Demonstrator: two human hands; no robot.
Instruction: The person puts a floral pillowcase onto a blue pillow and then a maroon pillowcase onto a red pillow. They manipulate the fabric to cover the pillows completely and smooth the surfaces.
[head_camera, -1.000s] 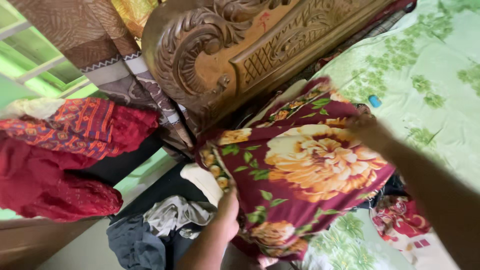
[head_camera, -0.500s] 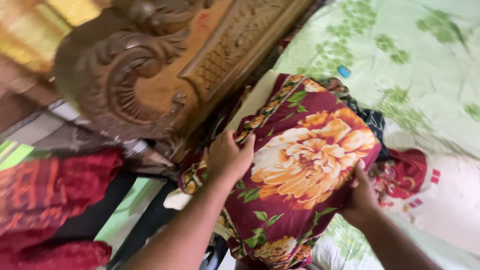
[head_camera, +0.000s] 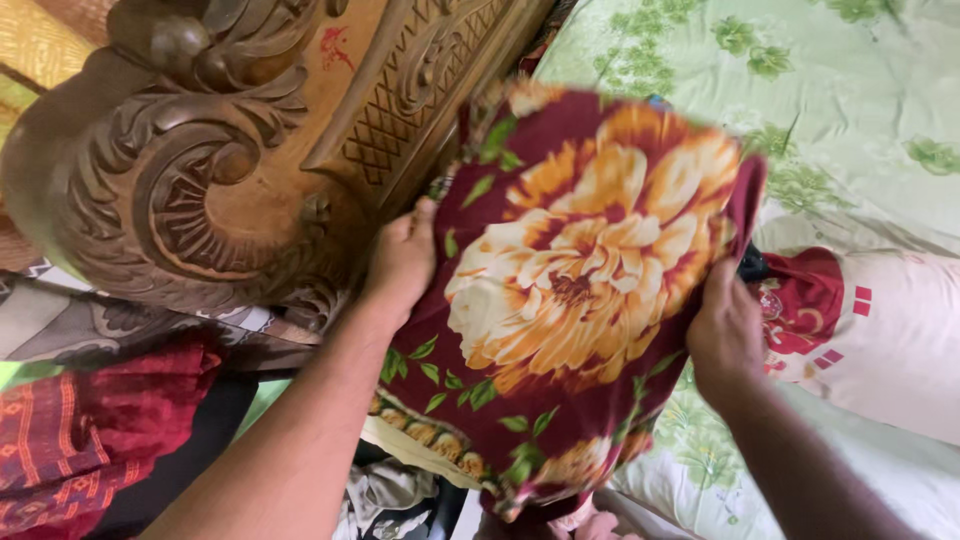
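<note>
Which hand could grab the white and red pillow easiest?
Probably the right hand. It grips the edge of the maroon flowered cloth right beside the white and red pillow. The left hand holds the cloth's other edge, next to the carved wooden headboard.

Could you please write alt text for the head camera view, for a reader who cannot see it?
Two bare hands hold up a maroon cloth printed with a big yellow flower, the left hand at its left edge, the right hand at its right edge. It hangs over a green floral bedsheet, beside a carved wooden headboard.
</note>
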